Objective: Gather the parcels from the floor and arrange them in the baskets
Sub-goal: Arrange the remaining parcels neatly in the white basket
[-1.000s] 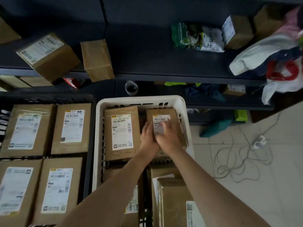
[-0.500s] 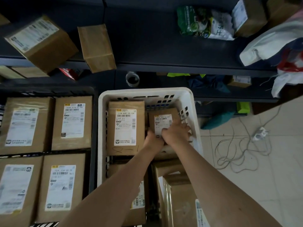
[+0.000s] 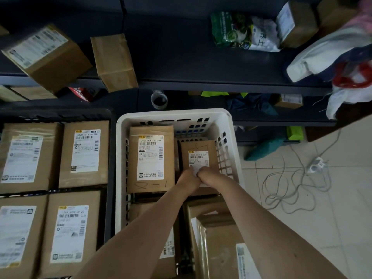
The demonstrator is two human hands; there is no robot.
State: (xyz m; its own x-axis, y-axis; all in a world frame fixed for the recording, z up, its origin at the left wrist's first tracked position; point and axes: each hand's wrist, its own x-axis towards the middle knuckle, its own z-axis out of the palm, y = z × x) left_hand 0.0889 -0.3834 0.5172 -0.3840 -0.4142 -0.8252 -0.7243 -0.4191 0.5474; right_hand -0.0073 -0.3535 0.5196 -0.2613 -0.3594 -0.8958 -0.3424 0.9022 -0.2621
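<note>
A white plastic basket (image 3: 175,114) stands on the floor in front of me. A large brown parcel (image 3: 152,158) lies flat in its far left part. Beside it, in the far right corner, lies a small brown parcel (image 3: 199,150) with its label up. My left hand (image 3: 188,181) and my right hand (image 3: 210,176) sit side by side on the near end of this small parcel, fingers curled over its edge. More parcels (image 3: 217,234) fill the near half of the basket under my forearms.
A black basket (image 3: 109,150) on the left holds several labelled parcels (image 3: 84,154). Dark shelves (image 3: 201,85) behind carry boxes (image 3: 46,55), a green bag (image 3: 239,32) and cloth bags. A white cable (image 3: 291,184) lies looped on the tiled floor at right.
Both hands have slid back from the middle of the small parcel to its near end, uncovering its label. The parcel has settled deeper into the basket's far right corner.
</note>
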